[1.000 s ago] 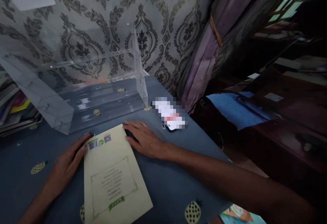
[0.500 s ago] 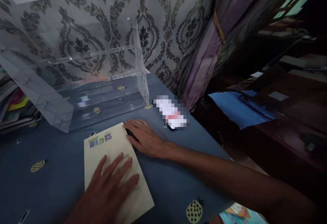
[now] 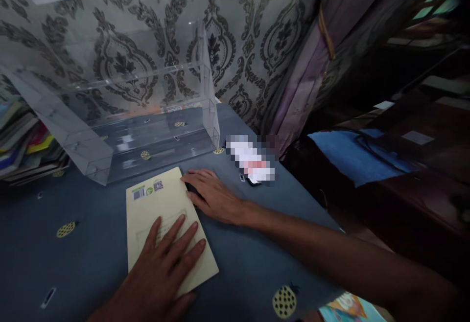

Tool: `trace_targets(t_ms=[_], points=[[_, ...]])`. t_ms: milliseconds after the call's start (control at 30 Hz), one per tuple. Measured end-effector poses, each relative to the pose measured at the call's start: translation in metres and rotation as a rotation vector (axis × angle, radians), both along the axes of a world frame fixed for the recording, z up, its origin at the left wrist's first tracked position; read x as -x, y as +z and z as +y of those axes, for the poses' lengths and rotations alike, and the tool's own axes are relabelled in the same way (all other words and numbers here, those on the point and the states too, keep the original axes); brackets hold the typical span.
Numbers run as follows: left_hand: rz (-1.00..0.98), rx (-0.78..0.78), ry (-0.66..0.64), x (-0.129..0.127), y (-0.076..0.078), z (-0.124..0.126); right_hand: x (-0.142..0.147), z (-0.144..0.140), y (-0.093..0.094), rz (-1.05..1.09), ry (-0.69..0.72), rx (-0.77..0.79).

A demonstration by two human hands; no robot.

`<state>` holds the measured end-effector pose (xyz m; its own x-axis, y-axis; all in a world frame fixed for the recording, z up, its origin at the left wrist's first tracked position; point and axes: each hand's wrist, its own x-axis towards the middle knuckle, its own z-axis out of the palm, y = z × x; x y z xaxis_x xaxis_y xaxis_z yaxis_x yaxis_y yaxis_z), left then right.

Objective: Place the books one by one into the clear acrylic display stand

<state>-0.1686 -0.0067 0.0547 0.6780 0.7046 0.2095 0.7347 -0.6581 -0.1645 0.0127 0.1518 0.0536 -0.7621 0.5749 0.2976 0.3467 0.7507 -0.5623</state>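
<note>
Booklet (image 3: 145,214) with a smooth, pale cream cover lies flat on the table (image 3: 238,268), under the left grip (image 3: 163,258). That grip is spread, fingers apart over the green-framed print, clamped on nothing; the flat palm seems meant to steady the cover and spread the pressure. A barcode and a square code show beyond its fingertips.

Just beside the booklet's far right corner rests the right grip (image 3: 216,197), bent over a dark shape (image 3: 194,191) between thumb and forefinger. Whether it is closed on that shape, I cannot tell; its place beside the edge may guard against sideways sliding.

Rigid, glossy and see-through, a stepped stand (image 3: 81,141) rises beyond both grips, its angular side panels catching light. A slim slab with a blurred-out face, probably a phone (image 3: 251,158), lies right of the right grip. Well left of the grips, thin books (image 3: 22,150) lean in an uneven pile.
</note>
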Motion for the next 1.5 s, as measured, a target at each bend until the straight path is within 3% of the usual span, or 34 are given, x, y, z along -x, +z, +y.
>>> trace_targets(t_ms=[333, 533, 700, 867, 1200, 1500], points=[[-0.144, 0.265, 0.021, 0.015, 0.024, 0.021, 0.002, 0.004, -0.017, 0.046, -0.012, -0.052], [-0.41, 0.168, 0.259, 0.045, 0.004, 0.069, 0.002, 0.013, -0.025, 0.12, -0.006, -0.041], [-0.376, 0.136, 0.302, 0.05, -0.006, 0.091, 0.002, 0.013, -0.024, 0.137, 0.007, -0.045], [-0.359, 0.155, 0.219, 0.037, 0.003, 0.079, 0.004, 0.012, -0.024, 0.076, 0.027, -0.097], [-0.338, 0.264, 0.035, 0.002, 0.022, 0.027, 0.007, 0.011, -0.025, 0.022, 0.035, -0.131], [-0.329, 0.29, -0.121, 0.002, 0.023, 0.005, 0.005, 0.002, -0.02, -0.017, 0.038, -0.168]])
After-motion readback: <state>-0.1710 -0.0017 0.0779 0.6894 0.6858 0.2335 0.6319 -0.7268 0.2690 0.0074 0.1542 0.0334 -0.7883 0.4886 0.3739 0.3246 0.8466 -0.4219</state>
